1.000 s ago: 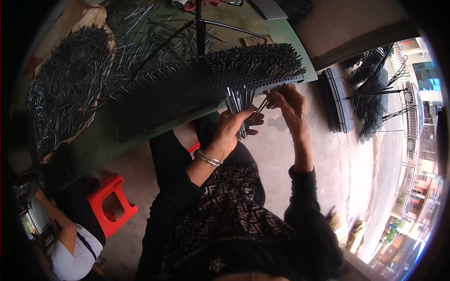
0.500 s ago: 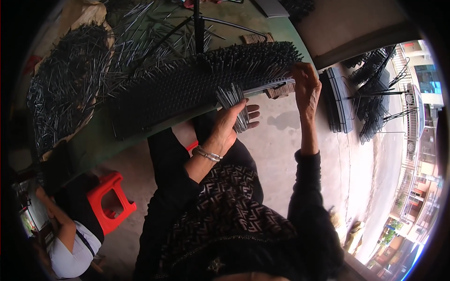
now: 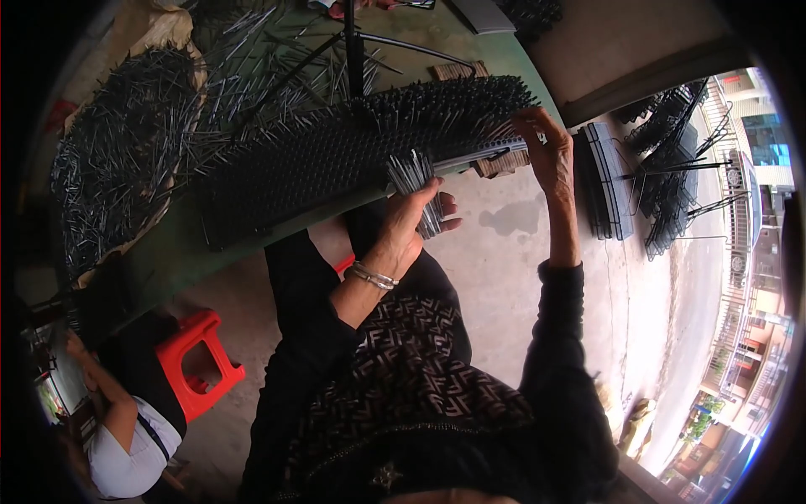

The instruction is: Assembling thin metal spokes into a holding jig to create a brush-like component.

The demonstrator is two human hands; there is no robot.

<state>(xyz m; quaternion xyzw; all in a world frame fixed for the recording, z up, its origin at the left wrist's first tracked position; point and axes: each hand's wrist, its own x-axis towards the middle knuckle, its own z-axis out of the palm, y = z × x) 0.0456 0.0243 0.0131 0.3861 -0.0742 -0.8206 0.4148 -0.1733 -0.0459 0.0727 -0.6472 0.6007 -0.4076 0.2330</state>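
A bundle of thin grey metal rods (image 3: 408,170) is in my left hand (image 3: 405,223), thumb pressed over them and the other fingers partly stretched beneath. It hangs just off the near edge of a long black perforated rack (image 3: 285,181). Many dark rods (image 3: 457,101) stand upright in holes along the rack's far and right side. At the rack's right end, my right hand (image 3: 550,151) is closed with its fingertips pinched near the last holes. Whatever lies between those fingertips is too small to make out.
The rack lies on a green table (image 3: 411,50). Loose rods are piled on brown paper (image 3: 126,143) at left. A black stand (image 3: 356,59) rises behind the rack. A red stool (image 3: 201,361) and a seated person (image 3: 134,445) are at lower left; dark wire racks (image 3: 672,176) stand at right.
My right hand has shifted slightly up and left at the rack's end, while its forearm swung a little right. My left hand and its rods stay nearly in place.
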